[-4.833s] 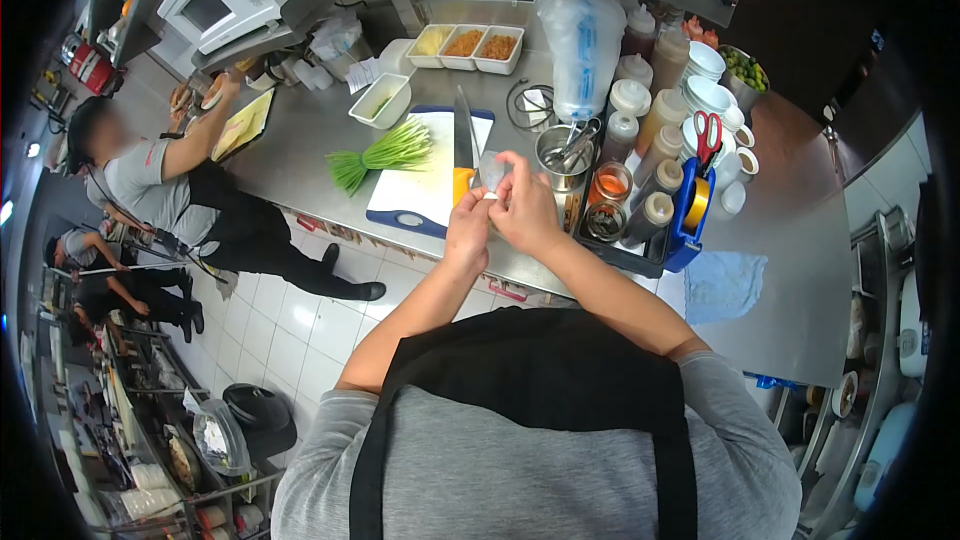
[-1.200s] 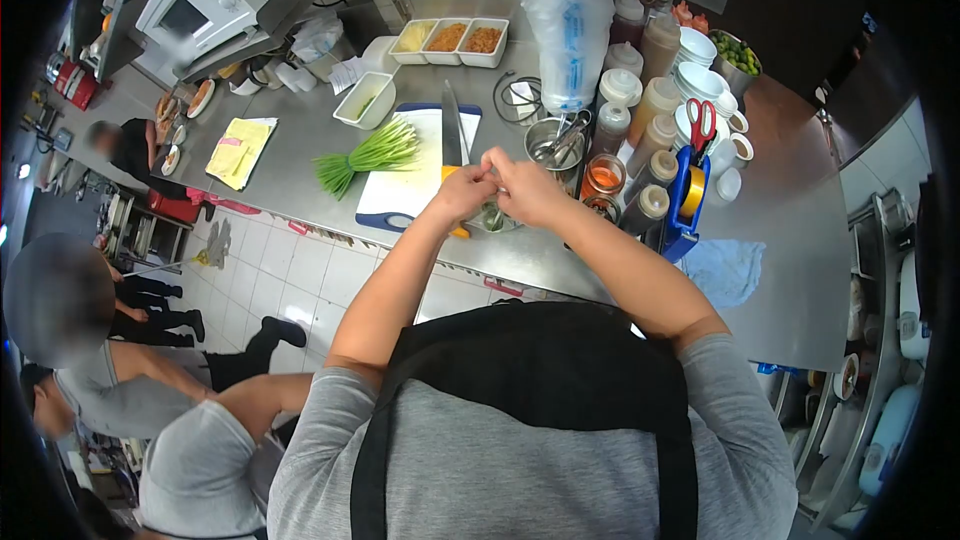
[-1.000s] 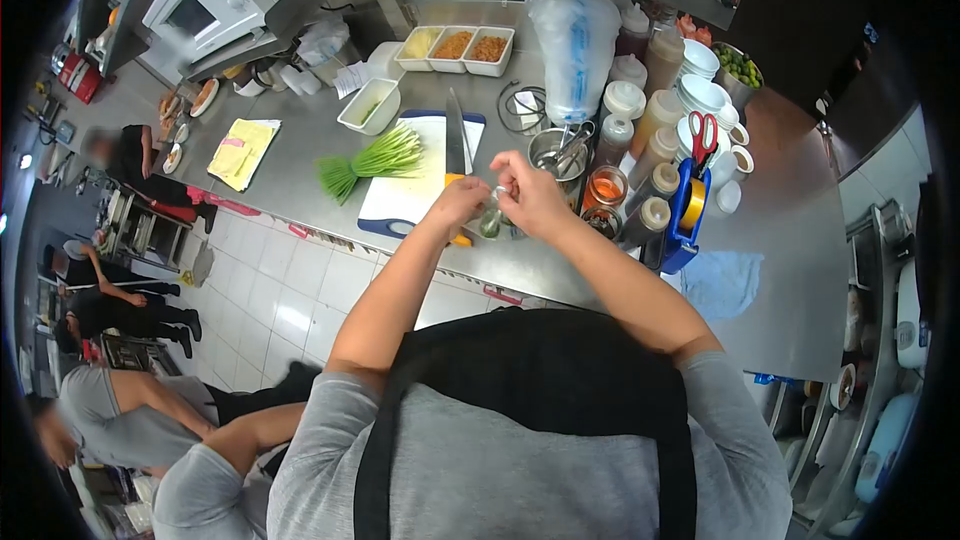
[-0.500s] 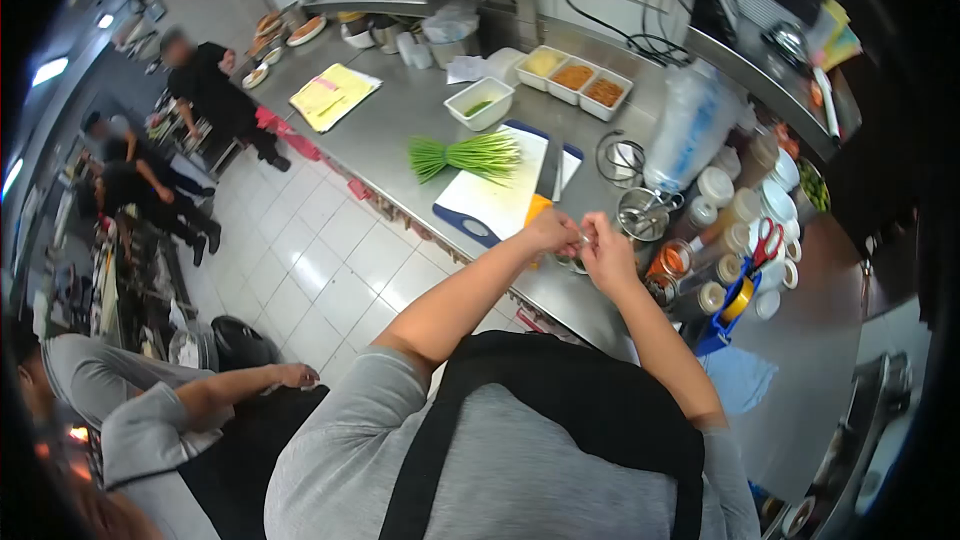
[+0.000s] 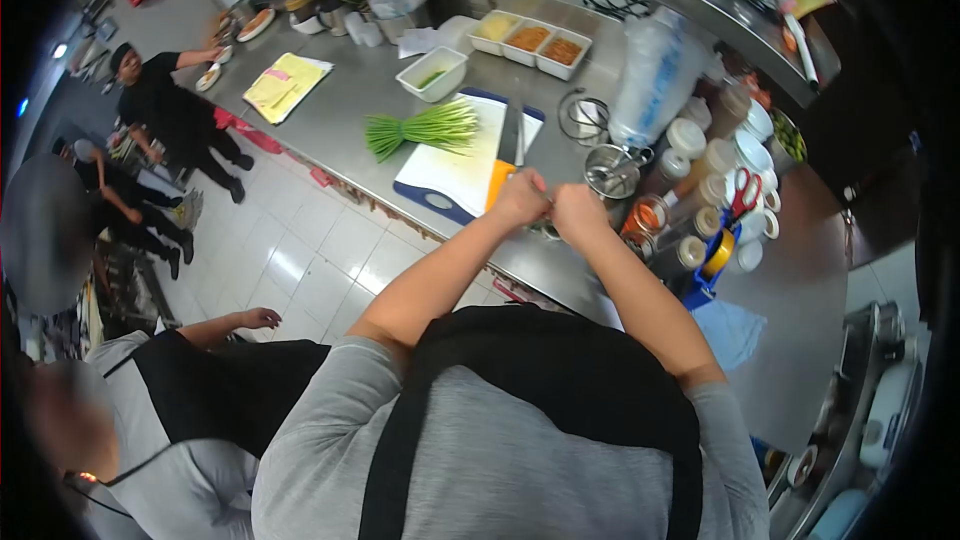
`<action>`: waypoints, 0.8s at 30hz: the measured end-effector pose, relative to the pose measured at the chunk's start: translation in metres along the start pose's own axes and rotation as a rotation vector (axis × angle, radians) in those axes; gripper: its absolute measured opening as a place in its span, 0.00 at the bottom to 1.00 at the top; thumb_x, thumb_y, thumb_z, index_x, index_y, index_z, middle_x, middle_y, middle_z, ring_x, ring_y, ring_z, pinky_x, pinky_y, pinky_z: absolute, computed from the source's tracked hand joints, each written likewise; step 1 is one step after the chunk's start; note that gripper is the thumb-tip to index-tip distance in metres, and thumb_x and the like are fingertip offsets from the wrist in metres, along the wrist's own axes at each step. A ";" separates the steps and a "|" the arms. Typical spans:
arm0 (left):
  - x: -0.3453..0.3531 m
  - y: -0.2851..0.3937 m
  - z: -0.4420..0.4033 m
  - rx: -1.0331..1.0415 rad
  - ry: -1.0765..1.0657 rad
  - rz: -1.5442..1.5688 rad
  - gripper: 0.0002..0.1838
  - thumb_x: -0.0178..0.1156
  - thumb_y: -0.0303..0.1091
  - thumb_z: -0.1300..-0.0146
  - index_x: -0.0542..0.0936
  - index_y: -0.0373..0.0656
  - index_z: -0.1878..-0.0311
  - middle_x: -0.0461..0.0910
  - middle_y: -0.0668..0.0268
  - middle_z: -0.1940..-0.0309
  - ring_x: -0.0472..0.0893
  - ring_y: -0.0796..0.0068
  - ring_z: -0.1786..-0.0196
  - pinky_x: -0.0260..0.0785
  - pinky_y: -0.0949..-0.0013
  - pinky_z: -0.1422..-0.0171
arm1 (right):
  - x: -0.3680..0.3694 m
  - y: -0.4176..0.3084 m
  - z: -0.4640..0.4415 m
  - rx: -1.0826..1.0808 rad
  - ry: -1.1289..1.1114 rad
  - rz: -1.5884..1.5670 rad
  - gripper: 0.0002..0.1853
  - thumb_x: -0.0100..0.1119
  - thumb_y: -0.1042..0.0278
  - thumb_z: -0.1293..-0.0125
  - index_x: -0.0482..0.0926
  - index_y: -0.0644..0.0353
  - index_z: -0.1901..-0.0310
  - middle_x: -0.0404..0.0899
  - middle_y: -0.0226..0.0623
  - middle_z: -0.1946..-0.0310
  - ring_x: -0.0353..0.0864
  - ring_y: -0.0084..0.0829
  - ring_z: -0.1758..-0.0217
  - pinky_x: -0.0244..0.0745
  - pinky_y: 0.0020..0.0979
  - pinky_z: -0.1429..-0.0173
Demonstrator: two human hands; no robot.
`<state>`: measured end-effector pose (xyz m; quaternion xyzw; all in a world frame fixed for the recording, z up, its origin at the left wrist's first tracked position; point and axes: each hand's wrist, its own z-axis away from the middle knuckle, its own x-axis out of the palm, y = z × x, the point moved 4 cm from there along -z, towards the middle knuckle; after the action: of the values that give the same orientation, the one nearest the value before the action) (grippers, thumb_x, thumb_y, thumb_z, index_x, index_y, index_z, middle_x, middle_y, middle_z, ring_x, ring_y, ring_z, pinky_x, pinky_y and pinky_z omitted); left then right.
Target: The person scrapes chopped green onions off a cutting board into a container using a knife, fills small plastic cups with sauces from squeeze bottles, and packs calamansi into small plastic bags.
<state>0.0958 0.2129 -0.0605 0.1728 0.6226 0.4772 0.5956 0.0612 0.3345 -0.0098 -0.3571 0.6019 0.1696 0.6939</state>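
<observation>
My left hand [image 5: 522, 198] and my right hand [image 5: 580, 214] are closed and meet fingertip to fingertip over the counter's front edge. Whatever they pinch between them is too small and hidden to name. Just beyond my left hand lies a white cutting board [image 5: 453, 172] with dark blue ends. A bundle of thin green stalks [image 5: 425, 130] rests across its left side. On the board's right part lies a knife [image 5: 519, 138], and an orange-yellow object [image 5: 499, 183] shows beside my left fingers. A metal container [image 5: 610, 173] with utensils stands beyond my right hand.
White tubs of food [image 5: 527, 38] and a tub with green bits [image 5: 432, 74] stand behind the board. Jars and bottles [image 5: 700, 185] crowd the right, with red scissors [image 5: 743, 192] and a tape dispenser [image 5: 712, 265]. A co-worker [image 5: 170, 380] is close on my left; others stand farther back.
The view has shifted, so the counter appears farther left and higher. My hands stay together, with the right fingers more curled. The nearby co-worker has turned, and a far one reaches toward the counter.
</observation>
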 end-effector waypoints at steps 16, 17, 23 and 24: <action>0.010 -0.014 0.010 -0.001 -0.233 0.401 0.10 0.58 0.19 0.45 0.79 0.39 0.59 0.77 0.69 0.75 0.77 0.81 0.72 0.69 0.78 0.67 | 0.016 0.032 0.003 0.274 0.037 -1.130 0.04 0.56 0.75 0.35 0.72 0.65 0.64 0.80 0.40 0.72 0.83 0.28 0.74 0.81 0.26 0.71; 0.010 -0.016 0.011 0.009 -0.233 0.391 0.10 0.58 0.20 0.44 0.80 0.39 0.58 0.77 0.70 0.75 0.77 0.82 0.72 0.69 0.79 0.67 | 0.020 0.034 0.002 0.313 0.070 -1.245 0.04 0.56 0.75 0.35 0.71 0.64 0.64 0.80 0.40 0.71 0.83 0.28 0.73 0.81 0.26 0.71; 0.002 -0.011 0.026 0.147 -0.081 0.301 0.06 0.63 0.26 0.40 0.82 0.36 0.60 0.78 0.70 0.73 0.75 0.84 0.72 0.68 0.78 0.66 | 0.028 0.035 0.004 0.262 0.180 -1.483 0.07 0.55 0.78 0.35 0.66 0.64 0.62 0.78 0.43 0.71 0.83 0.31 0.74 0.81 0.27 0.72; 0.000 -0.008 0.029 0.154 -0.056 0.294 0.06 0.63 0.26 0.40 0.82 0.36 0.61 0.78 0.70 0.73 0.75 0.84 0.72 0.67 0.78 0.66 | 0.028 0.035 0.004 0.262 0.197 -1.486 0.07 0.55 0.78 0.35 0.66 0.64 0.63 0.78 0.44 0.70 0.83 0.32 0.73 0.81 0.27 0.72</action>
<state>0.1250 0.2206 -0.0621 0.3203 0.6085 0.5052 0.5214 0.0466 0.3560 -0.0473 -0.5967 0.2775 -0.4477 0.6054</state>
